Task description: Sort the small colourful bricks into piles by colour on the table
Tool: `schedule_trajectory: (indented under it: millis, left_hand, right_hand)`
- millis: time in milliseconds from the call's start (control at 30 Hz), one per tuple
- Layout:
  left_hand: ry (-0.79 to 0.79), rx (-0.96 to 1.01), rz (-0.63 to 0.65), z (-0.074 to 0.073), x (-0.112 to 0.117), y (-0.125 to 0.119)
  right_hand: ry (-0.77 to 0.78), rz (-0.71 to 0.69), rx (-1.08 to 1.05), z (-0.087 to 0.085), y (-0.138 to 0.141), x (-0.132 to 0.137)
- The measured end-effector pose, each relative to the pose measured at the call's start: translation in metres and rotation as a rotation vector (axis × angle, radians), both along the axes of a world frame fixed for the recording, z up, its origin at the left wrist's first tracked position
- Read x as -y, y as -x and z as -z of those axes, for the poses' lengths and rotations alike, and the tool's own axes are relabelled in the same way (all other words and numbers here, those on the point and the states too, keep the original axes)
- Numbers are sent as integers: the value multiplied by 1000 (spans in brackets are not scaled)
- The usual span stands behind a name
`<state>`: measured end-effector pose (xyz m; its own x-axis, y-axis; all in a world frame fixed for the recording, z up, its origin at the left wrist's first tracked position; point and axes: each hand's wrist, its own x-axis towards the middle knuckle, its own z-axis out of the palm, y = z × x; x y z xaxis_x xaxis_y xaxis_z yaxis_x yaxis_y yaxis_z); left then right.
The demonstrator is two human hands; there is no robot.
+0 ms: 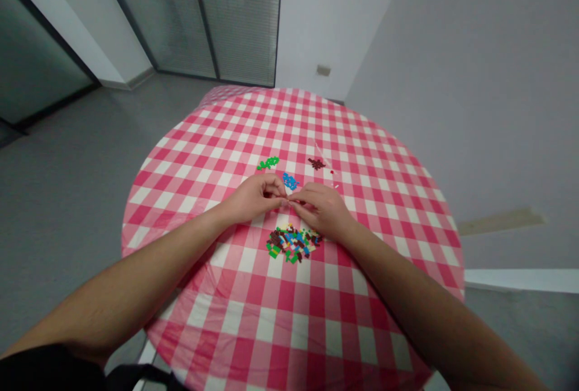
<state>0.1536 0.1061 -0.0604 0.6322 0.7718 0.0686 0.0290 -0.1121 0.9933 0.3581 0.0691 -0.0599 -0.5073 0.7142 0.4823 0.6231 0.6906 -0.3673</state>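
My left hand (pixel 259 198) and my right hand (pixel 323 209) meet fingertip to fingertip above the middle of the table. Both are pinched closed; whatever sits between the fingertips is too small to name. Just below them lies a mixed pile of small building bricks (pixel 294 243) in green, blue, brown, yellow and white. Beyond the fingers is a small heap of blue bricks (pixel 290 181). Farther off lie a green heap (pixel 268 163) at the left and a dark brown heap (pixel 316 163) at the right.
A red-and-white checked cloth (pixel 253 330) covers the round table. A tiny red piece (pixel 332 172) and a white piece (pixel 336 186) lie right of the heaps. Glass partitions (pixel 239 17) and a white wall (pixel 335 11) with a socket plate (pixel 323 70) stand behind the table.
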Motion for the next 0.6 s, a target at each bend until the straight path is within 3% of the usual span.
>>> schedule_trajectory:
  millis: [600]
  left_hand:
    - [27,33,-18,0,1,-1]
  right_hand:
    - [-42,-14,-58,3,1,-1]
